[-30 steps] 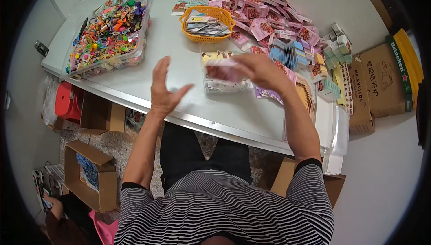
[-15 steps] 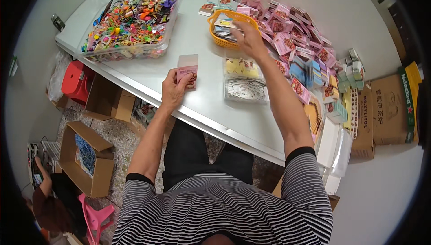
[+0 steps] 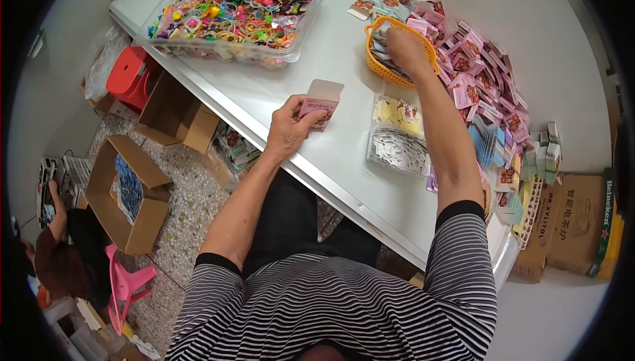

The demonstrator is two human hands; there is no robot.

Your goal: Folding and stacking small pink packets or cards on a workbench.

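My left hand (image 3: 288, 127) holds a small pink carton (image 3: 320, 106) upright over the near part of the table, thumb across its front. The carton's top flap stands up, unfolded. My right hand (image 3: 406, 50) reaches down into a yellow plastic basket (image 3: 387, 73) of small flat packets (image 3: 380, 42); its fingertips are hidden inside. Just nearer than the basket stands a clear tub (image 3: 376, 152). It holds white printed sachets (image 3: 399, 147), and yellow cards (image 3: 401, 115) lie at its far end.
Pink cartons (image 3: 466, 63) are heaped right of the basket, with blue cards (image 3: 488, 141) nearer. A large clear bin (image 3: 286, 57) of colourful trinkets stands at the far left. Cardboard boxes (image 3: 159, 219) and a red stool (image 3: 129, 73) are on the floor. A person (image 3: 66, 255) is at lower left.
My right hand has gone from above the basket down into it. The carton in my left hand has tilted slightly. The whole view has shifted and turned, moving the table scene rightward.
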